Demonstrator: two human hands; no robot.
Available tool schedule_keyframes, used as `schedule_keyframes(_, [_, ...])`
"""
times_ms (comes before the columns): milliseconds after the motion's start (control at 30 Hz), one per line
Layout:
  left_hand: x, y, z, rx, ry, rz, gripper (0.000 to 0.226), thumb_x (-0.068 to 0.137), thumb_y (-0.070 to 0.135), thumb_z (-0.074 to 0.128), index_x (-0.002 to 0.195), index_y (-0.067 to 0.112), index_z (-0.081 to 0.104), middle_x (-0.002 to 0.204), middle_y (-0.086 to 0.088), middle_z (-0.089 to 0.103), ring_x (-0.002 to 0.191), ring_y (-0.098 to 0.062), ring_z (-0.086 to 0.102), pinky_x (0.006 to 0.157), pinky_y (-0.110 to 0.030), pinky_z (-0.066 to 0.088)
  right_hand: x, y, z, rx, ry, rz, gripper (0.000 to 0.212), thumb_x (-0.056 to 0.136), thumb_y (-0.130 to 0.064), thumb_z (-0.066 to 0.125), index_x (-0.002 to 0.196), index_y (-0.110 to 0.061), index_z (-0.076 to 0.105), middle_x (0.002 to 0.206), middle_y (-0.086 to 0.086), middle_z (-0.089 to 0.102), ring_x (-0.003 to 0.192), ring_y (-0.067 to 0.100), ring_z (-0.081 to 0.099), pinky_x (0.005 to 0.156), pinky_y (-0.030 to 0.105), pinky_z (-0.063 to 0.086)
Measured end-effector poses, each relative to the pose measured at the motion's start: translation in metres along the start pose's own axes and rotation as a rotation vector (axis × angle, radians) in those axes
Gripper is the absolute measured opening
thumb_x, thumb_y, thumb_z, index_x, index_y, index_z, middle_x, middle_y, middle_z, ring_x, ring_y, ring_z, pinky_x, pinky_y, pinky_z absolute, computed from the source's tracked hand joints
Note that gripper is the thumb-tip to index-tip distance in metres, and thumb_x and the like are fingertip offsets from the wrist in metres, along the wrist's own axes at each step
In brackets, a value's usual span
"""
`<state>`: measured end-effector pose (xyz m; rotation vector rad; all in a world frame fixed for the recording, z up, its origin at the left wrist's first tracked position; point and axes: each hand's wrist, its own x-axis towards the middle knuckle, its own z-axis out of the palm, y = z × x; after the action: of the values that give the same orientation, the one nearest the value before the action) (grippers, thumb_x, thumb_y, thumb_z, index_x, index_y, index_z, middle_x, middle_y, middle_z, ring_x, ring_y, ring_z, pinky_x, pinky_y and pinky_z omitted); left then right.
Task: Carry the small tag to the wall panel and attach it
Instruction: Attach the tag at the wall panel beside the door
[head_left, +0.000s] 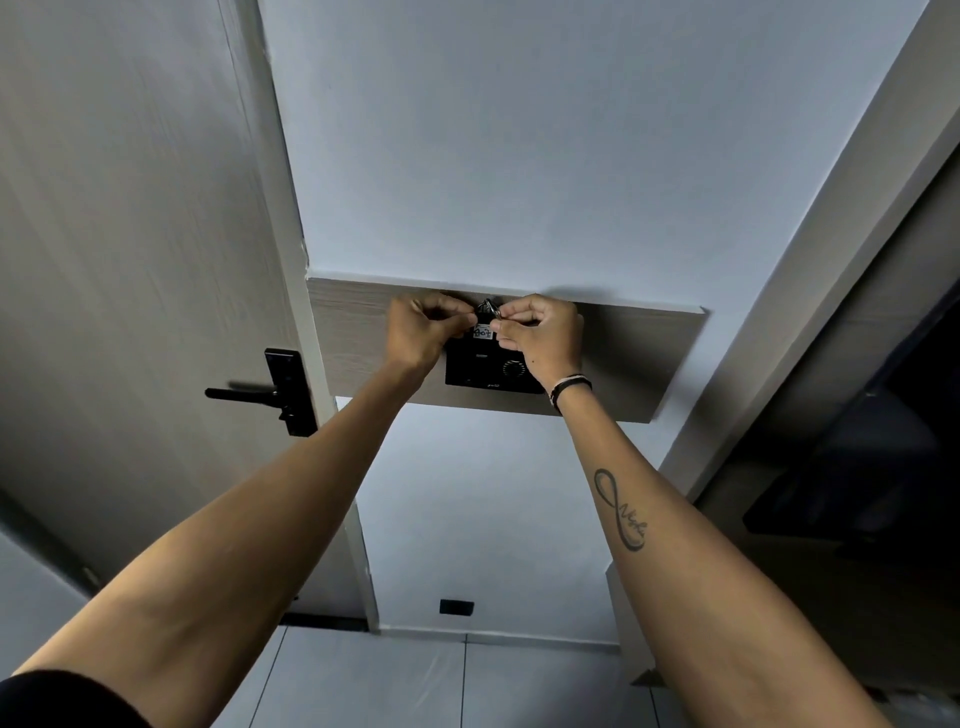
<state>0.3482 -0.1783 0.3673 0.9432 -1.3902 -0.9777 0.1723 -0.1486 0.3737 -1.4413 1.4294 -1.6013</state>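
A small white tag (483, 331) with dark handwriting hangs against the top of a black wall panel (480, 370), which is set into a wooden board (634, 358). A metal ring or clip (488, 307) sits just above the tag. My left hand (423, 327) pinches at the tag's left side, fingers closed. From the right, my right hand (540, 332) pinches the ring and the tag's right edge. Both hands cover part of the panel, and I cannot make out how the tag meets it.
A grey door (135, 249) with a black lever handle (270, 392) stands to the left. A black socket (456, 606) sits low on the white wall. A dark screen (872, 467) and a pale door frame are on the right. Tiled floor lies below.
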Motion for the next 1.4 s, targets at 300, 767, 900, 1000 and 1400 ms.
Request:
schedule_keyframes(300, [-0.005,-0.012,-0.001,0.126,0.009,0.009,0.023,0.079,0.002,0.086,0.076,0.024,0.082,0.072,0.008,0.079,0.067,-0.011,0.072,0.075,-0.033,0.061,-0.007,0.011,0.002,-0.07,0.004,-0.001,0.016,0.078,0.003,0.085,0.092,0.001,0.077,0.074,0.004,0.074,0.062,0.016,0.074,0.064,0.031,0.066])
schedule_keyframes(767, [-0.017,-0.009,0.007,0.488,0.106,0.201,0.008,0.085,0.015,0.082,0.093,0.012,0.085,0.096,-0.003,0.083,0.09,-0.022,0.076,0.082,-0.041,0.058,-0.009,0.014,0.001,-0.346,0.041,-0.124,0.014,0.077,-0.016,0.089,0.086,-0.012,0.08,0.079,0.002,0.08,0.065,0.004,0.071,0.07,0.024,0.061])
schedule_keyframes(900, [-0.018,-0.011,0.008,0.541,0.119,0.229,0.007,0.085,0.015,0.082,0.091,0.013,0.084,0.095,-0.002,0.083,0.087,-0.023,0.076,0.078,-0.041,0.058,-0.008,0.013,0.0,-0.367,0.031,-0.13,0.014,0.077,-0.017,0.089,0.087,-0.012,0.08,0.081,0.003,0.081,0.068,0.008,0.074,0.072,0.025,0.061])
schedule_keyframes(1000, [-0.018,-0.014,0.007,0.631,0.087,0.275,0.005,0.085,0.013,0.081,0.088,0.014,0.084,0.095,-0.001,0.082,0.088,-0.025,0.075,0.075,-0.037,0.056,-0.009,0.014,0.0,-0.427,0.004,-0.122,0.014,0.078,-0.018,0.089,0.086,-0.012,0.08,0.08,0.003,0.081,0.065,0.007,0.07,0.071,0.025,0.059])
schedule_keyframes(1400, [-0.029,-0.013,0.006,0.842,0.141,0.371,0.011,0.093,0.018,0.073,0.09,0.017,0.083,0.101,0.002,0.08,0.096,-0.028,0.07,0.068,-0.039,0.055,-0.015,0.014,0.003,-0.443,0.012,-0.101,0.014,0.08,-0.018,0.088,0.09,-0.011,0.08,0.082,0.004,0.081,0.071,0.014,0.074,0.074,0.031,0.062])
